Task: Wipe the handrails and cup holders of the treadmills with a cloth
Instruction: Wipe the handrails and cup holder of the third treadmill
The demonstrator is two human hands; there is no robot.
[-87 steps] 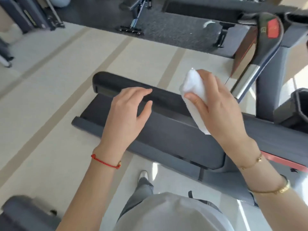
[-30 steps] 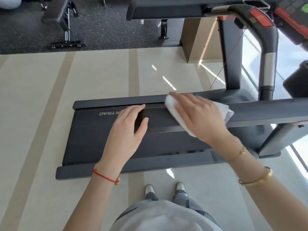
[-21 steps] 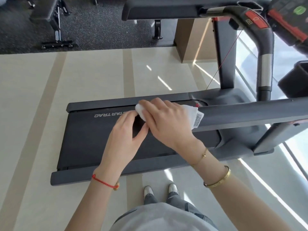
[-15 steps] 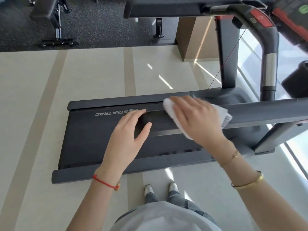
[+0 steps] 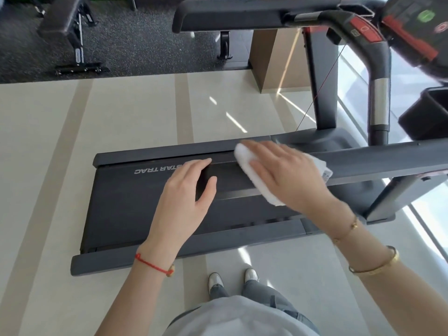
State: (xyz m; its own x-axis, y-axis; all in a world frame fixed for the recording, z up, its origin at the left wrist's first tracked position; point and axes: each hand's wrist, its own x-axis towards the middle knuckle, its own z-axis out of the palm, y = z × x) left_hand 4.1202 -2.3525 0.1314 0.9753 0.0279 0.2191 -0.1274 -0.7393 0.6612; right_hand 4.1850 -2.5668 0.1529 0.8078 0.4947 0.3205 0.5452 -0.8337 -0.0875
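The treadmill's near handrail (image 5: 375,161) is a dark bar that runs from the right edge to its free end near the middle. My left hand (image 5: 184,195) rests on that free end, fingers straight over the top and thumb on the near side. Just to its right, my right hand (image 5: 286,175) presses a folded white cloth (image 5: 244,161) flat on the handrail. The cloth drapes over the bar's near side, with a label corner showing at its right end. A black cup holder (image 5: 426,112) sits at the far right.
The treadmill deck (image 5: 135,202) lies on the pale floor below the rail. The far handrail (image 5: 230,18) and the console (image 5: 424,25) with red buttons are at the top right. A weight bench (image 5: 65,23) stands on dark matting at the top left. My feet are beside the deck.
My right hand slid the cloth left along the handrail until it touched my left hand, then back to the right. My left hand stayed on the rail's end.
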